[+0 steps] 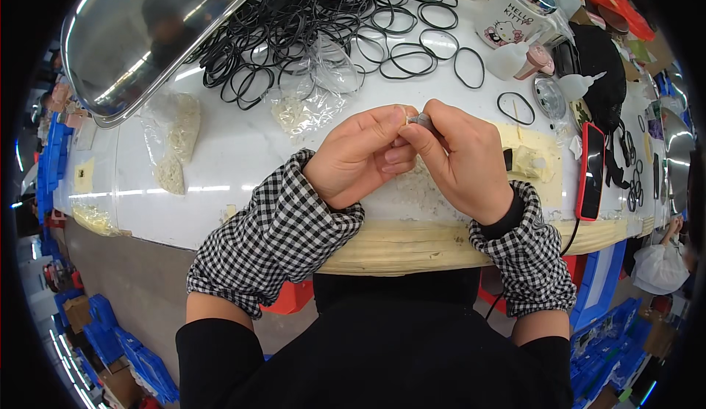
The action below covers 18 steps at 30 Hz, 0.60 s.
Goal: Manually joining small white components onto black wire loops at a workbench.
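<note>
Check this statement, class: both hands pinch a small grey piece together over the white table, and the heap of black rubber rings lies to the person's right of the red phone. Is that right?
Not quite. The head view shows the black rubber rings lying to the left of the red phone, further back on the white table. The rest holds: the left hand and right hand pinch a small grey piece together.
</note>
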Motion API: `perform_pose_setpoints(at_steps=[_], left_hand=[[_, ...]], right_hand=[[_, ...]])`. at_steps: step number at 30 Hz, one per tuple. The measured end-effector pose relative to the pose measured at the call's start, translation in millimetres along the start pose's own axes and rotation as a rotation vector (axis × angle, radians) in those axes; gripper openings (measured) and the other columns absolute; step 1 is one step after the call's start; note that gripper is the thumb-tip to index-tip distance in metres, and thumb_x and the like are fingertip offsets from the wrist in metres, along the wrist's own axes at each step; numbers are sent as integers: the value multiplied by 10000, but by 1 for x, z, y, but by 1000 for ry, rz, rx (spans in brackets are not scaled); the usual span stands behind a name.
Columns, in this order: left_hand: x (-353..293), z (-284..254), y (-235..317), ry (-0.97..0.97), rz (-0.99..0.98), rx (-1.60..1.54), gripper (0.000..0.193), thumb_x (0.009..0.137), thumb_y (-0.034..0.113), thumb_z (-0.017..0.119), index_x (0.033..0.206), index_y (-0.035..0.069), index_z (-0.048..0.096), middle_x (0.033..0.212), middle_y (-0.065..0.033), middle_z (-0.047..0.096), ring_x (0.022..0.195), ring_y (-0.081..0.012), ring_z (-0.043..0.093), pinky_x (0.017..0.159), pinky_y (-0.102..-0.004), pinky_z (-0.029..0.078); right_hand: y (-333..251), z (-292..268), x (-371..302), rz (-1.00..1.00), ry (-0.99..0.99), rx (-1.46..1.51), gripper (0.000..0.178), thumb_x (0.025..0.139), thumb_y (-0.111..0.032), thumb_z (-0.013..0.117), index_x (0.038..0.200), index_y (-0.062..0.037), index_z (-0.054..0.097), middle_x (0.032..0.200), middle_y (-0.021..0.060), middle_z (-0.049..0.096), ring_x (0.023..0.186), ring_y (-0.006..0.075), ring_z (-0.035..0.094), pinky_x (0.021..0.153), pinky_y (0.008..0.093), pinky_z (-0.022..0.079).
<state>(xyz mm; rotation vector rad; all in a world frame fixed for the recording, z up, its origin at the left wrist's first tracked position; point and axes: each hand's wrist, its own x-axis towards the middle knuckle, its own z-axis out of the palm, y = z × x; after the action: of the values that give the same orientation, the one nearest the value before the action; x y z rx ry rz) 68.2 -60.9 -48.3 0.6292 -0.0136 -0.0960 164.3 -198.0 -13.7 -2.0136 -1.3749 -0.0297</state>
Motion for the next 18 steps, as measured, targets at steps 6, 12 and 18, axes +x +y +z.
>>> perform_pose_setpoints(at_steps=[6,12,18], left_hand=[[-1,-3,-1,-48,9,3,307,999,310,395,1013,22,498,794,33,403,671,-55,366,661,-210,369],[-2,1,0,-26,10,-23,287,998,279,412,1029,14,517,808,26,446,675,-57,357,655,-205,359],[1,-9,2,102,95,-113,203,966,217,487,992,22,537,932,-34,543,791,-92,487,723,-224,434]], right_hand=[[-1,-1,0,-25,-16,22,305,885,-300,593,712,-63,508,586,58,534,523,234,545,456,334,403],[0,-1,0,-41,-15,64,301,887,-281,592,704,-56,513,567,68,518,512,230,538,452,324,398],[3,-13,1,123,-35,277,273,875,-167,613,691,-15,481,537,84,446,456,179,428,442,296,344]])
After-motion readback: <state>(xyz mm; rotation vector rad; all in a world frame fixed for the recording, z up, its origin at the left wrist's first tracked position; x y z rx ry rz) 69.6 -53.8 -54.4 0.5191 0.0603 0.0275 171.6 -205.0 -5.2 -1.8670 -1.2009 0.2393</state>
